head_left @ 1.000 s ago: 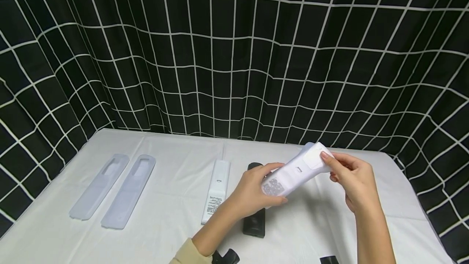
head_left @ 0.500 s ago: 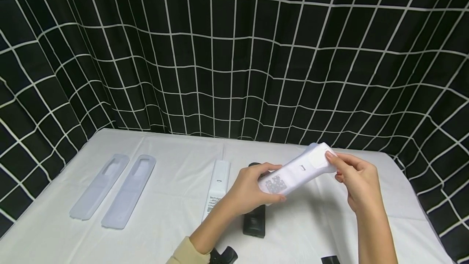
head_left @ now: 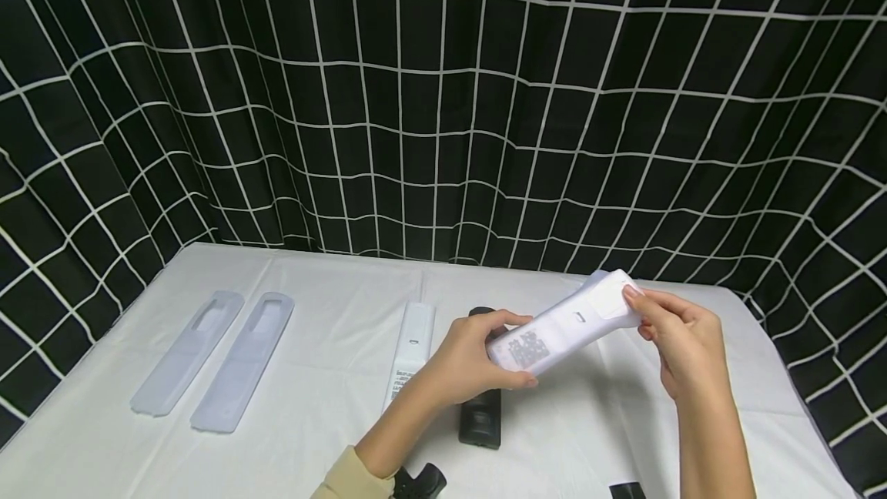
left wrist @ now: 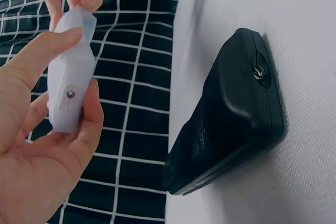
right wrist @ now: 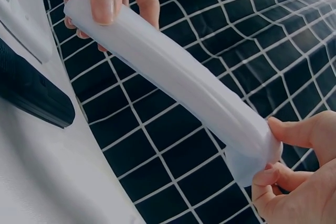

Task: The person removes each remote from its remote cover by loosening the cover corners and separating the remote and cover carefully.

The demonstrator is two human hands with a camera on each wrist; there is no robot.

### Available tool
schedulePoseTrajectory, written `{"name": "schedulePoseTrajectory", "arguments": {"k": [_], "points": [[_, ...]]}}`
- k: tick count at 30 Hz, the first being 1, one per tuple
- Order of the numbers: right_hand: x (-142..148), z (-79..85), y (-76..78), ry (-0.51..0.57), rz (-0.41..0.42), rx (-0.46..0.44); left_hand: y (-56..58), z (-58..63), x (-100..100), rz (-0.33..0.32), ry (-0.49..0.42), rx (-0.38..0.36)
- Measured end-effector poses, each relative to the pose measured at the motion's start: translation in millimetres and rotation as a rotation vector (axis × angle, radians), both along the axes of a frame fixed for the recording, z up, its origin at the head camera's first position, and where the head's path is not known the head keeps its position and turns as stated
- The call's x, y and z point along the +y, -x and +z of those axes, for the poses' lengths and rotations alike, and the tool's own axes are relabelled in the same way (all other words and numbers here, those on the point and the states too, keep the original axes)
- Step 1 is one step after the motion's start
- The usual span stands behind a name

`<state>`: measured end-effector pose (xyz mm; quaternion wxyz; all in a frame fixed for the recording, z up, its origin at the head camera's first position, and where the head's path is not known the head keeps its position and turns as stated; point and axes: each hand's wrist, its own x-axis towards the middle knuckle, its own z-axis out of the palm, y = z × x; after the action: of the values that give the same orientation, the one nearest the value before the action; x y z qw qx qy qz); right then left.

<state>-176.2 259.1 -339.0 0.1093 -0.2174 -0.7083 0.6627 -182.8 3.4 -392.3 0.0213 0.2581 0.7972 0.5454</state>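
Note:
A white remote control (head_left: 554, 329), its back turned up, is held slanted above the table inside a translucent sleeve (right wrist: 244, 169). Its lower end lies in my left hand (head_left: 460, 368), with the thumb on one side and fingers on the other. At the upper end, my right hand (head_left: 682, 337) pinches the sleeve's edge between thumb and fingers. In the right wrist view the sleeve's loose end hangs out past the remote, by the right fingertips. Below the left hand a black remote (left wrist: 231, 103) lies on the table, partly hidden in the head view.
Another white remote (head_left: 413, 329) lies back up, partly behind the left forearm. Two translucent sleeves (head_left: 187, 353) lie side by side at the left of the white-covered table (head_left: 319, 376). A black grid-patterned curtain (head_left: 443, 98) stands behind. Black pieces (head_left: 421, 481) show at the front edge.
Both hands stay on the sleeved remote. The right hand and the remote's upper end have shifted slightly right; the left hand has moved slightly left along it.

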Motion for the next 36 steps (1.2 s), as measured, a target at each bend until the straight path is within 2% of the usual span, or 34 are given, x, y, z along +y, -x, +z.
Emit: {"name": "schedulePoseTrajectory", "arguments": {"k": [8,30,36], "points": [[4.5,0.8,0.0,0.065,-0.030,0.020,0.5,0.5,-1.5,-0.015,-0.027,-0.011],[8.2,2.3,-0.4,0.110,-0.048,0.034,-2.9,-0.6,0.3,-0.044,-0.067,-0.066],[10.5,1.6,-0.5,0.095,-0.022,0.051,-2.8,-4.2,2.7,-0.030,-0.135,-0.119]]}}
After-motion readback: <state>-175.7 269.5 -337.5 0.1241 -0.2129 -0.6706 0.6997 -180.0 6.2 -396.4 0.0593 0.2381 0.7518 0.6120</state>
